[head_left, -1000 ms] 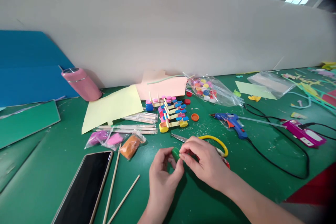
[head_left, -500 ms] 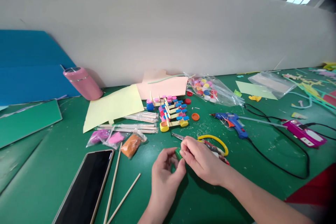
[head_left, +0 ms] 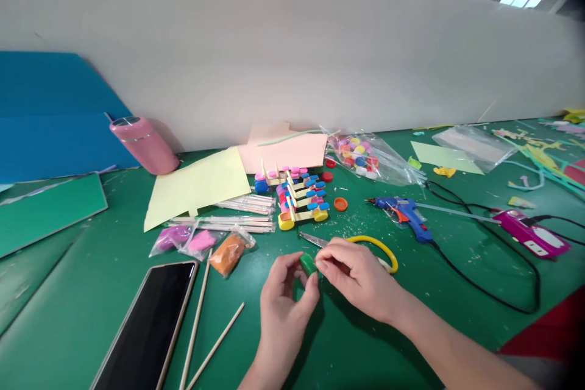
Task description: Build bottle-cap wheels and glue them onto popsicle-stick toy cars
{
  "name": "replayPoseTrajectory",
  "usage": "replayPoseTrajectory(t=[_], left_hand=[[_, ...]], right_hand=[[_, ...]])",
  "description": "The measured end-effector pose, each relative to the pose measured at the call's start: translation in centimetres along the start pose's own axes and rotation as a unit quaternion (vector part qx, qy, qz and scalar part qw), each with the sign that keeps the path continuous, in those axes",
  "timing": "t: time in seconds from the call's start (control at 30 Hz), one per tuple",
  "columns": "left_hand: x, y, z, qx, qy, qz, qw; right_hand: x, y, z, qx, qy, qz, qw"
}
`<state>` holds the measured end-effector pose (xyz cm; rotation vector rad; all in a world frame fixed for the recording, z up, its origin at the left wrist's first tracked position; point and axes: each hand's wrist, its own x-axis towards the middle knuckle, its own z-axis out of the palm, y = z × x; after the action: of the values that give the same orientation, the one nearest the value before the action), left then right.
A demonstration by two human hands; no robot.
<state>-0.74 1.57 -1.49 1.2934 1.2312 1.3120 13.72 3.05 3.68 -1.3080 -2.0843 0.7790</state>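
Between the thumb and fingers of my left hand (head_left: 287,301) is a small green cap-like piece (head_left: 308,264). My right hand (head_left: 359,274) is pinched just right of it, its fingertips closed on something too small to make out. Behind my right hand lie scissors (head_left: 313,239) with a yellow handle (head_left: 381,248), partly hidden. Beyond the hands stands a row of small stick-and-cap assemblies (head_left: 301,198) in blue, pink and yellow. An orange cap (head_left: 340,203) lies to their right.
A blue glue gun (head_left: 404,214) with its black cord lies at the right. Left are a phone (head_left: 148,329), wooden sticks (head_left: 214,346), bagged clay (head_left: 227,254) and a pink bottle (head_left: 146,145). A bag of caps (head_left: 365,155) lies at the back.
My right hand has moved slightly right, away from the green piece, and more of that piece shows. My left hand has shifted a little to the left with it.
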Motion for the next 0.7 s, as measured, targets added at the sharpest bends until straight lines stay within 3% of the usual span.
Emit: replayPoseTrajectory(t=[0.27, 0.57, 0.7], left_hand=[[-0.1, -0.6, -0.2, 0.118, -0.022, 0.112, 0.987], [0.0, -0.5, -0.2, 0.134, 0.010, 0.119, 0.984], [-0.1, -0.4, -0.2, 0.108, 0.021, 0.088, 0.990]], right_hand=[[-0.1, -0.3, -0.6, -0.034, -0.028, -0.022, 0.999], [-0.2, -0.2, 1.0, -0.133, 0.030, -0.042, 0.990], [0.0, -0.3, 1.6, -0.124, 0.052, -0.017, 0.991]])
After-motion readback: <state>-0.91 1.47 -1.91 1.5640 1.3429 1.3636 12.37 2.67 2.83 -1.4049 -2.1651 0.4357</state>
